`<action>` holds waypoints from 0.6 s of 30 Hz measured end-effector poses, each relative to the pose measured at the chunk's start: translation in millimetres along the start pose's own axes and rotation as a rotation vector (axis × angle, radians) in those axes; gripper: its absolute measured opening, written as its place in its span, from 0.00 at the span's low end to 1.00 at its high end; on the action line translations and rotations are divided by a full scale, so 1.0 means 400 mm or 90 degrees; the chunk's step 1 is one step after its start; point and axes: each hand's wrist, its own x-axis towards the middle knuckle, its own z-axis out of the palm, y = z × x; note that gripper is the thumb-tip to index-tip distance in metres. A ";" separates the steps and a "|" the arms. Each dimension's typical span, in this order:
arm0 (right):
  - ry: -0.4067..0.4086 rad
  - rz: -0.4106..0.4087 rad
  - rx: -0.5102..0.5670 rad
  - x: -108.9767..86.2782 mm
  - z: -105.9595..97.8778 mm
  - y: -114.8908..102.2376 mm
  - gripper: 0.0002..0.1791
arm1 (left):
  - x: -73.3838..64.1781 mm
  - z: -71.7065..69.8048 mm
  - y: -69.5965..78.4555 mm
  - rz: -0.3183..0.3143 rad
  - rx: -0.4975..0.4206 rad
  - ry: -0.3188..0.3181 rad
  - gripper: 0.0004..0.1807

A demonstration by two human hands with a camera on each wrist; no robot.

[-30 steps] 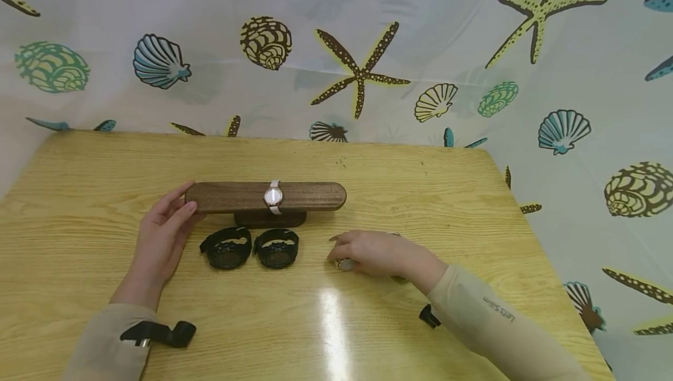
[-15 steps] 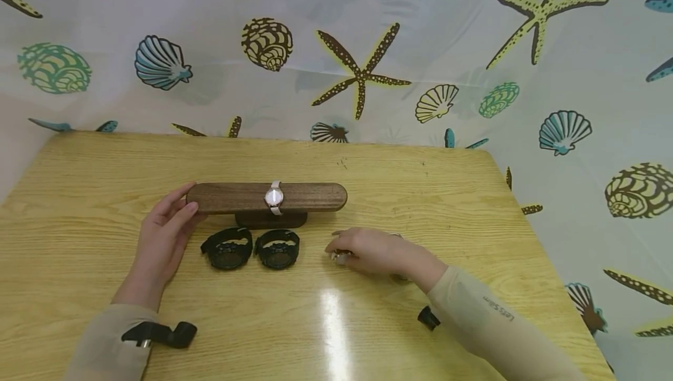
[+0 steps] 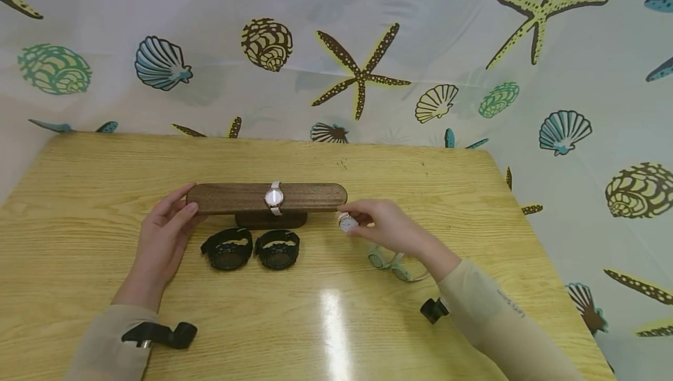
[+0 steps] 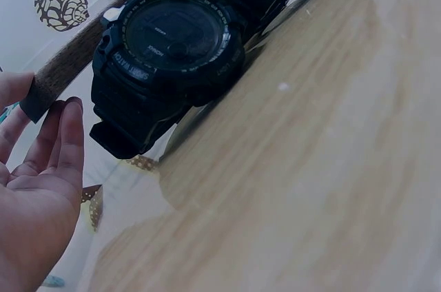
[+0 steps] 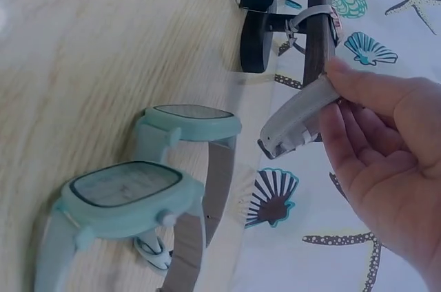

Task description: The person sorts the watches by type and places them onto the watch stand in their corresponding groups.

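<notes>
A dark wooden watch stand (image 3: 226,197) with a rounded bar stands on the table, and a white-strapped watch (image 3: 274,197) is fastened round its middle. My left hand (image 3: 165,235) holds the bar's left end between thumb and fingers. Just off the bar's right end, my right hand (image 3: 393,226) pinches a second light-strapped watch (image 3: 347,223), its round face turned up. In the right wrist view its pale strap (image 5: 296,116) shows between thumb and fingers, overlapping the bar. In front of the stand sit two black sport watches (image 3: 228,255), one (image 4: 169,37) large in the left wrist view.
Two pale green watches (image 5: 127,185) stand on the table below my right forearm, straps looped. The wooden table (image 3: 252,322) ends at the back against a hanging cloth (image 3: 210,18) printed with shells and starfish. A black wrist-camera mount (image 3: 434,310) sticks out from the right sleeve.
My right hand has lifted the light-strapped watch from the table and carried it up to the stand's right end, uncovering the green watches. My left hand has stayed on the stand.
</notes>
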 end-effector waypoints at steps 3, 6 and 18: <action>0.036 0.022 0.009 0.005 -0.005 0.005 0.25 | 0.000 0.000 0.000 0.000 0.000 0.001 0.23; 0.074 0.040 0.015 0.014 -0.004 0.009 0.24 | 0.000 -0.001 0.000 0.000 0.001 0.001 0.23; 0.181 0.087 0.122 0.063 0.001 0.018 0.23 | -0.001 -0.003 -0.001 0.002 0.005 -0.004 0.23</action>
